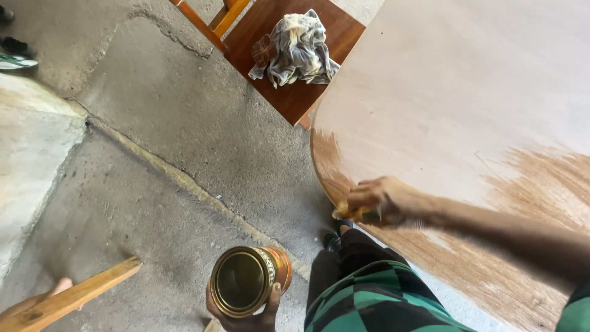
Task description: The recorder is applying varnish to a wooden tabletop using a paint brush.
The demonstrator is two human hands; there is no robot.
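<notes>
Open tin (249, 281) in left hand (246, 313), rag (296, 49) on chair (295, 92) (beyond tabletop (455, 86))

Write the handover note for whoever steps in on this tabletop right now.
Left hand: holds the open round metal tin from below, over the concrete floor.
Right hand: presses a small yellowish pad on the edge of the pale rounded wooden tabletop.
Done: brown stain covers the near edge and right part.
Left: the far, pale area is bare.
A crumpled grey rag lies on the brown wooden chair seat.
</notes>
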